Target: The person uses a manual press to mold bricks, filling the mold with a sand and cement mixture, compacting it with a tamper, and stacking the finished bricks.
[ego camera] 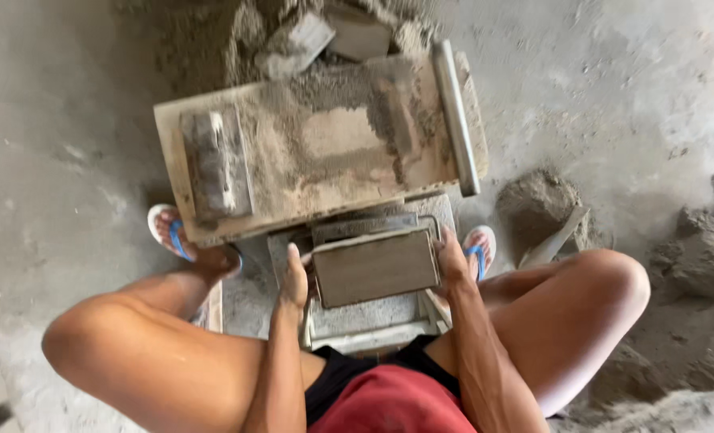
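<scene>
Left foot in blue sandal [167,232] on concrete floor [60,144], just beside the wooden board [325,144] caked with sandy mix; a metal block [215,163] lies on the board's left part. Left hand [294,281] grips the left edge of a flat brown slab [375,266], held low between the knees over a grey mould frame [365,321]. Right hand [451,265] clasps the slab's right edge. Further right, a trowel [553,239] stuck in a sand heap [537,204].
</scene>
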